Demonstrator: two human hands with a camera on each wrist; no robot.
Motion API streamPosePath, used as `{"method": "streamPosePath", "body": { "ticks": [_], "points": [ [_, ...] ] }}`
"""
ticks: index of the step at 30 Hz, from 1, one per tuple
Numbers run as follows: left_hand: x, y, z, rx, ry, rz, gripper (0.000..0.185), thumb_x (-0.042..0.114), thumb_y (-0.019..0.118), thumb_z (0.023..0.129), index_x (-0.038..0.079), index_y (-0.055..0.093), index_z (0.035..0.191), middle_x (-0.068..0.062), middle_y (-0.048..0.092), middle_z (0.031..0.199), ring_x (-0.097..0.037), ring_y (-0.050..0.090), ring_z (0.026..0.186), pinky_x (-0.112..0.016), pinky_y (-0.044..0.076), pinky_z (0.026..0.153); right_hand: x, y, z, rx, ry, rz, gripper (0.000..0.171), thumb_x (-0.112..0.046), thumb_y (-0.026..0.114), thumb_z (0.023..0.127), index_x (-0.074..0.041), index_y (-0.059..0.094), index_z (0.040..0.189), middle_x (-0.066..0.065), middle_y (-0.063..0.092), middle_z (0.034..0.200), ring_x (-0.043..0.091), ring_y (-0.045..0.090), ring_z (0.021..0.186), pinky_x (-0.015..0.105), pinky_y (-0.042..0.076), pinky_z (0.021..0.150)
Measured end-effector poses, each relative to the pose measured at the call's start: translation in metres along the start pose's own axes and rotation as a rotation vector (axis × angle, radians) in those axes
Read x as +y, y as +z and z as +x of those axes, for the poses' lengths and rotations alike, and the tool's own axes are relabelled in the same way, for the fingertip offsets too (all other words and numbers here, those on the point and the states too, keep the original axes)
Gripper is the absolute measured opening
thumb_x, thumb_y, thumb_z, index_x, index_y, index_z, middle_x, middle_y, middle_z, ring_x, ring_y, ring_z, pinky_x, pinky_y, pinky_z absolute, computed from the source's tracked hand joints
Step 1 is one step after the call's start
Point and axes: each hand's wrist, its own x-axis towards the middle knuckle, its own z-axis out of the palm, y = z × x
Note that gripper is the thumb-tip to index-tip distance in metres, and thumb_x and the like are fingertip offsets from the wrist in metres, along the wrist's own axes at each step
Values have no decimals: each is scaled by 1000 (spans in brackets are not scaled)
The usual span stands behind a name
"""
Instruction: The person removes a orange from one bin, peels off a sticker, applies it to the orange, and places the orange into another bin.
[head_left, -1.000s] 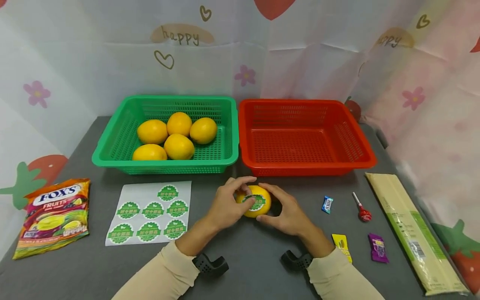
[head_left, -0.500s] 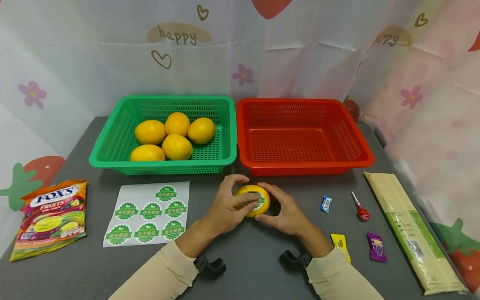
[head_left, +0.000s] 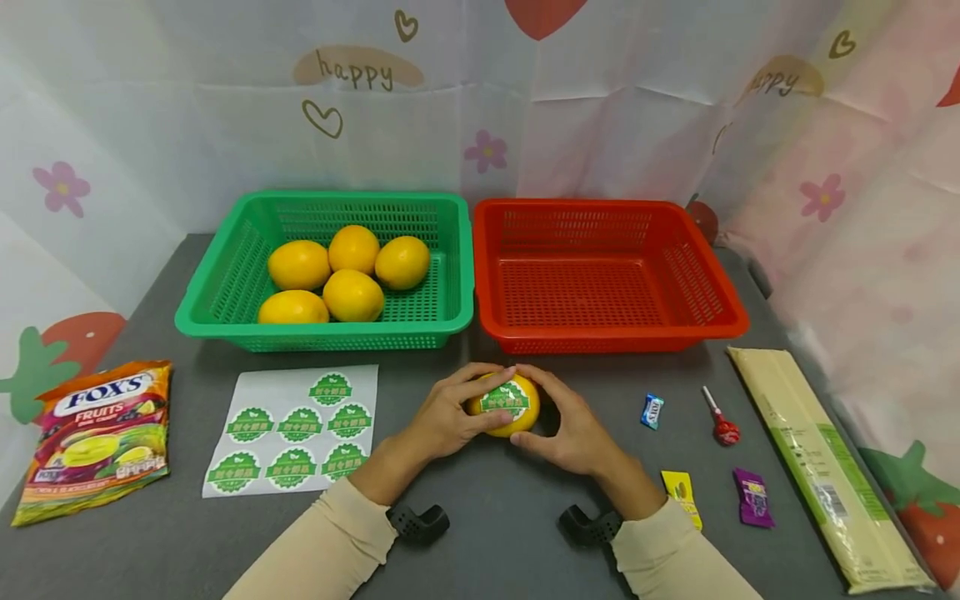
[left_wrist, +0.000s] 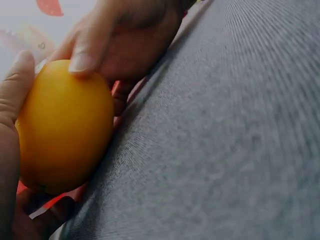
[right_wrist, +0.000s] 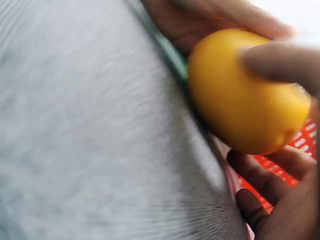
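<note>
Fruit (left_wrist: 67, 127) sits on desk (head_left: 502, 542) btwn L hand (head_left: 450, 410) and R hand (head_left: 576, 425), grips pinching it from both sides, but label (head_left: 506, 399) on top could wrinkle b/c fruit's curved.

Soft, even light in the head view; both wrist views blurry; yellow fruit (left_wrist: 67, 125) dim along its underside

Six yellow fruits (left_wrist: 65, 125), eight stickers (head_left: 505, 399), one sheet (head_left: 273, 392), two baskets (head_left: 615, 339), three wrapped sweets (head_left: 753, 498), one lollipop (head_left: 725, 430), one candy bag (head_left: 97, 450) and one long packet (head_left: 828, 471) are counted.
</note>
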Motion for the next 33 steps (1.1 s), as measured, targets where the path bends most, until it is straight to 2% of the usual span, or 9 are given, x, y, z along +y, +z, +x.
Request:
{"method": "streamPosePath", "body": {
  "ticks": [4, 8, 10, 13, 17, 21, 23, 26, 33],
  "points": [
    [1, 1, 1, -13, -19, 55, 59, 36, 66, 90, 10, 52, 141, -5, 54, 128, -17, 57, 107, -31, 48, 85, 17, 6, -1, 35, -158, 36, 57, -2, 67, 89, 3, 44, 142, 27, 43, 137, 37, 46, 122, 36, 38, 100],
    [4, 2, 2, -42, -32, 77, 49, 28, 54, 99, 8, 47, 144, -5, 52, 131, -17, 53, 115, -34, 44, 94, 24, 8, -2, 80, -169, 62, 37, -3, 56, 97, 1, 56, 134, 26, 45, 138, 42, 46, 124, 33, 38, 101],
    [4, 2, 4, -42, -48, 39, 43, 21, 49, 103, 7, 47, 144, -6, 52, 132, -17, 51, 119, -36, 40, 98, 24, 8, -1, 107, -113, 134, 33, 5, 55, 95, 6, 58, 128, 27, 47, 137, 41, 47, 123, 34, 38, 101],
    [3, 1, 5, -34, -68, -33, 39, 13, 46, 103, 6, 49, 142, -6, 53, 132, -18, 50, 120, -37, 39, 100, 22, 5, -1, 145, 48, 301, 31, 10, 55, 93, 10, 58, 125, 26, 49, 135, 33, 47, 125, 31, 38, 101],
    [1, -3, 3, -40, -71, -95, 38, 9, 50, 101, 3, 52, 139, -8, 54, 132, -21, 50, 120, -38, 39, 99, 21, 2, -1, 143, 248, 498, 32, 0, 54, 97, 10, 55, 127, 21, 48, 138, 23, 43, 130, 29, 35, 103],
    [5, -8, 3, -32, -68, -131, 36, 6, 50, 100, -1, 54, 136, -12, 55, 131, -23, 51, 120, -38, 39, 99, 22, -1, 0, 132, 337, 617, 37, -3, 53, 98, 11, 50, 132, 15, 51, 138, 22, 43, 131, 32, 36, 102],
    [15, -12, 5, -29, -83, -148, 35, 1, 49, 99, -5, 54, 134, -16, 55, 130, -27, 51, 120, -39, 38, 100, 22, -2, 1, 148, 364, 620, 37, -3, 53, 98, 11, 50, 132, 14, 53, 136, 21, 45, 129, 33, 39, 100],
    [23, -14, 6, -28, -108, -146, 35, -4, 48, 98, -7, 54, 133, -18, 54, 132, -29, 50, 122, -41, 36, 102, 20, -6, 0, 167, 370, 524, 36, -2, 55, 97, 9, 54, 131, 16, 56, 132, 19, 52, 122, 31, 45, 93],
    [39, -17, 9, -38, -101, -156, 35, -11, 47, 95, -13, 53, 129, -25, 53, 129, -37, 49, 120, -40, 37, 101, 14, -6, -1, 109, 232, 273, 48, 1, 58, 95, 1, 47, 141, 20, 54, 131, 27, 57, 111, 34, 49, 87]
  ]
}}
